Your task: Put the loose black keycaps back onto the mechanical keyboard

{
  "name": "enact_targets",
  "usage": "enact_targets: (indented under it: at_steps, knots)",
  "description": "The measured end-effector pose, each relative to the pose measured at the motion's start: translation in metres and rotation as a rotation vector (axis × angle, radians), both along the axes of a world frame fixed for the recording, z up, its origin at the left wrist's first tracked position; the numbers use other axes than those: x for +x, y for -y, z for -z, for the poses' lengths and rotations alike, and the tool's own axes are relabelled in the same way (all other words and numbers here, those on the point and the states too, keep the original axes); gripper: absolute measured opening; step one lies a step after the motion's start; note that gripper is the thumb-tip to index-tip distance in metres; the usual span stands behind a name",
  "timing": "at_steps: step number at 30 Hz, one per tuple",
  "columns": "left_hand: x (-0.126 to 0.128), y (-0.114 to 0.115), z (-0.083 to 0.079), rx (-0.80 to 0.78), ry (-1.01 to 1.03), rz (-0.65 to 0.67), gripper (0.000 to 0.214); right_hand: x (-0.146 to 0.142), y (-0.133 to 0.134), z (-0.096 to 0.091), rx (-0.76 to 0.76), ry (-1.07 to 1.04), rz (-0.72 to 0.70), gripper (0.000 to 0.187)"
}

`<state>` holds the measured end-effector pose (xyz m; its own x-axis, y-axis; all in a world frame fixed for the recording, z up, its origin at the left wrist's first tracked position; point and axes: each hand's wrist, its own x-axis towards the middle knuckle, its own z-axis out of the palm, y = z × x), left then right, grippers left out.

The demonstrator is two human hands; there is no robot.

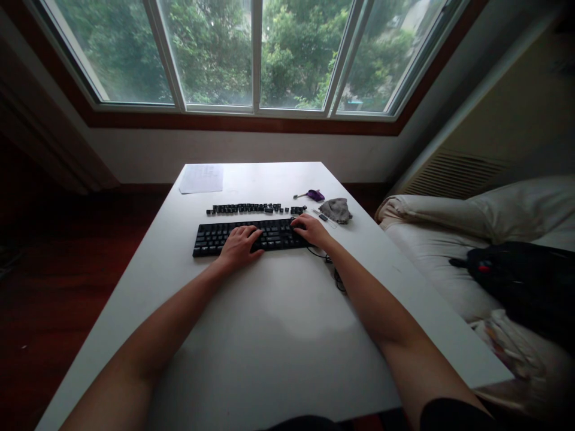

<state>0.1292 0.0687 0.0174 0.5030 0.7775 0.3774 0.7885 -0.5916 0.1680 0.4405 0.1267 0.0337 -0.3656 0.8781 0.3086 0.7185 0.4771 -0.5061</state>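
Observation:
A black keyboard (274,234) lies across the white table, with keys in place over much of it. My left hand (240,245) rests on its middle, palm down, fingers apart and thumb stretched to the right. At the keyboard's right end, my right hand (311,230) has its fingers bent together and pointing down on the number-pad side. Whatever is under those fingertips is hidden. Behind the keyboard runs a row of loose black keycaps (245,208). The keyboard's black cable (340,280) lies coiled beside my right forearm.
On the white table (269,335), a grey cloth (336,211) sits right of the keycaps, a small dark tool (323,217) beside it. A purple item with a brush-like handle (314,195) lies behind. Paper (202,179) covers the far left corner. A couch (431,251) holds a black bag (525,281).

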Motion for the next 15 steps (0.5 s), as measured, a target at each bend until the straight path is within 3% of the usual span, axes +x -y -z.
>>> enact_targets:
  at_steps: [15]
  knots:
    - [0.0002,-0.0007,-0.0002,-0.002,-0.007,-0.001,0.061,0.0016,-0.0073,0.0067,-0.025,-0.016,0.039,0.017]
